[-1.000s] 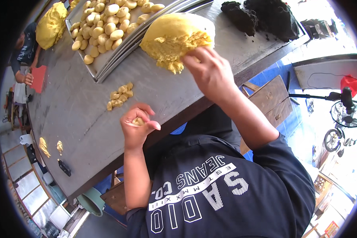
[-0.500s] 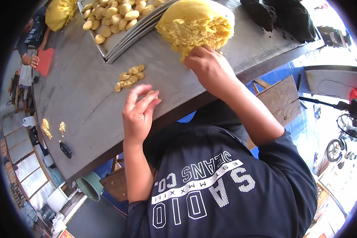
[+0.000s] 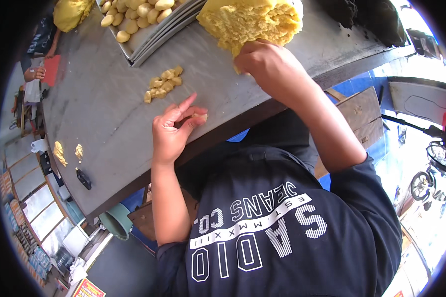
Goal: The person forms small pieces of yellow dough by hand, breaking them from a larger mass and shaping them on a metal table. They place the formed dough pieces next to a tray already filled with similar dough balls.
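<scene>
Before me, my grey counter carries dough at twelve o'clock, stacked trays at eleven, small pieces at ten, scraps and a black object at nine.

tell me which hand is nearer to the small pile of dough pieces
Left. The left hand is just below the small pile of dough pieces in the picture, not touching it; the right hand is farther off to the pile's right, at the big dough mound.

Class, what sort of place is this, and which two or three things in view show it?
Probably a small bakery or dough workshop: a large yellow dough mass sits on a broad grey worktable, beside stacked metal trays, the top one bearing many smooth, rounded pale pieces.
</scene>
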`<act>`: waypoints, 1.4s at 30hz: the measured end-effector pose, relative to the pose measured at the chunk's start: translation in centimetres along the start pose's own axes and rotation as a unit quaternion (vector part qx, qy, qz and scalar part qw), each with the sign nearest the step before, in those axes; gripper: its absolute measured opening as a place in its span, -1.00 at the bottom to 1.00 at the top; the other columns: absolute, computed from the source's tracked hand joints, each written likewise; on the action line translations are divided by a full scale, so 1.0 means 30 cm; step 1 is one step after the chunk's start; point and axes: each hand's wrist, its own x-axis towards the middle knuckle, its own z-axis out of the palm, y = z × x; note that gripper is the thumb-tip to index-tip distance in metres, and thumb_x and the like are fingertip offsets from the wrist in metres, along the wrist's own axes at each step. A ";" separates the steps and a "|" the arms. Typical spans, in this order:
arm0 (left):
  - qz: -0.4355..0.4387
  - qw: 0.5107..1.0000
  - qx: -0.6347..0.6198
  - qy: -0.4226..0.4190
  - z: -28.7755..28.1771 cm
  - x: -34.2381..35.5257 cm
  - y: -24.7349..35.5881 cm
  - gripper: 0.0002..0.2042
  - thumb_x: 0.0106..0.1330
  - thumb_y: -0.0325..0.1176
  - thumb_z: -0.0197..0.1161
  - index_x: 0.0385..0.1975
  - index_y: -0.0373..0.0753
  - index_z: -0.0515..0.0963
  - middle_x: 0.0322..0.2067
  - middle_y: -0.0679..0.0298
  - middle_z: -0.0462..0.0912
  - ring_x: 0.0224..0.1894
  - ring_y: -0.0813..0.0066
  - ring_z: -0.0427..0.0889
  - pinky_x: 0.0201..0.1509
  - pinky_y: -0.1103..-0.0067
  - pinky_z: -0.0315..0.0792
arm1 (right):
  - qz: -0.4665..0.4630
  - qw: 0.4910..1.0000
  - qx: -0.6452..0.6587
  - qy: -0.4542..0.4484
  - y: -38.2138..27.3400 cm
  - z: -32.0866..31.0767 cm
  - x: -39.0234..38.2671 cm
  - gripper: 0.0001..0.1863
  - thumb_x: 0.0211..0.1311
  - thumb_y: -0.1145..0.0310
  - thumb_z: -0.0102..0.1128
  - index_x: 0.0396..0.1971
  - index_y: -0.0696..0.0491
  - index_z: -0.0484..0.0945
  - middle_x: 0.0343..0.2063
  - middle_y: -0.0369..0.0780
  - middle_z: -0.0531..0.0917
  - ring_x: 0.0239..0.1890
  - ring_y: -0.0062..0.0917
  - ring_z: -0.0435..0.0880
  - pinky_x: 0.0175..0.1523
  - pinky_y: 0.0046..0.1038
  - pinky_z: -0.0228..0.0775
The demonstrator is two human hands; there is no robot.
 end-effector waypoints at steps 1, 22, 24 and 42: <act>0.000 1.000 0.001 -0.001 0.008 0.000 -0.008 -0.40 0.40 -0.71 0.50 0.47 -0.23 0.68 0.01 0.19 0.95 -0.05 0.46 0.81 0.15 0.55 0.76 | 0.022 0.998 0.029 -0.044 0.003 -0.022 -0.004 -0.88 0.25 0.47 0.38 -0.25 0.07 0.82 -0.12 -0.16 0.79 0.00 -0.21 0.85 0.01 -0.17 0.78; 0.213 0.932 0.288 0.061 0.034 -0.063 -0.019 -0.61 0.34 -0.56 0.64 0.15 -0.26 0.75 0.29 0.14 0.75 0.33 0.13 0.79 0.31 0.35 0.78 | 0.167 0.959 0.032 0.226 0.014 0.058 -0.165 -0.77 0.30 0.55 0.48 -0.08 0.05 0.88 0.09 -0.16 0.88 0.14 -0.19 0.86 0.25 -0.19 0.76; 0.206 0.922 0.320 0.067 0.041 -0.035 0.034 -0.78 0.38 -0.57 0.59 -0.04 -0.27 0.76 0.15 0.17 0.76 0.20 0.11 0.82 0.18 0.32 0.77 | 0.031 0.993 0.046 0.100 -0.005 0.044 -0.110 -0.78 0.33 0.52 0.45 -0.06 0.06 0.86 0.09 -0.17 0.88 0.13 -0.18 0.86 0.22 -0.20 0.76; 0.030 0.826 0.560 0.054 0.113 0.137 0.133 -0.76 0.66 -0.18 0.31 -0.22 -0.20 0.65 -0.18 0.09 0.80 -0.10 -0.07 0.81 -0.02 0.09 0.68 | -0.046 0.991 0.118 0.052 0.057 -0.028 -0.220 -0.65 0.21 0.66 0.42 -0.07 0.00 0.91 0.10 -0.18 0.85 0.23 -0.16 0.84 0.29 -0.19 0.73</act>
